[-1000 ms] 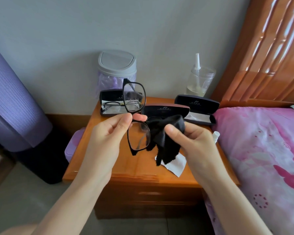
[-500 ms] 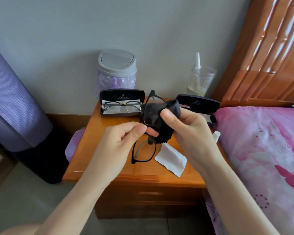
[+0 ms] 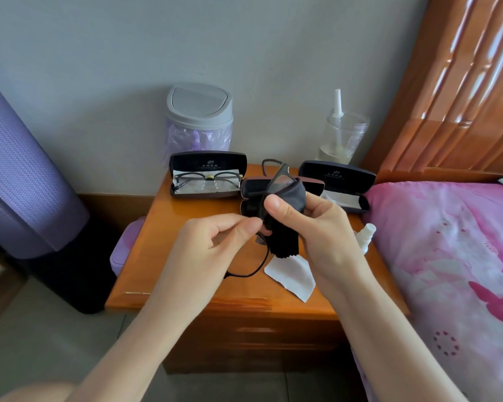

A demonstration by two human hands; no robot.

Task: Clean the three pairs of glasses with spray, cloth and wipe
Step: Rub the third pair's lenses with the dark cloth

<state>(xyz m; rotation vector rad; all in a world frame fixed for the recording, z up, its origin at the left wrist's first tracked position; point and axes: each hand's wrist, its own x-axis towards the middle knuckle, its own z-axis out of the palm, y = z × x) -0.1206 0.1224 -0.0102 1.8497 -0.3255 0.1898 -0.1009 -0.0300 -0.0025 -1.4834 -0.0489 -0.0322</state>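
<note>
Black cloth (image 3: 285, 236) has moved off the lower lens onto the upper lens of the black-framed glasses (image 3: 277, 181) vs 1 s ago. Right hand (image 3: 321, 227) pinches the cloth around that lens, thumb in front. Left hand (image 3: 212, 250) pinches the frame near the bridge, above the nightstand (image 3: 163, 256).

Two bare arms are showing, uncovered right to the near edge.
The left hand (image 3: 215, 250) and right hand (image 3: 320, 227) are showing slim fingers, the right thumbnail (image 3: 274, 203) looking short and rounded; the left forearm (image 3: 134, 340) and right forearm (image 3: 384, 329) are widening toward the near edge.
</note>
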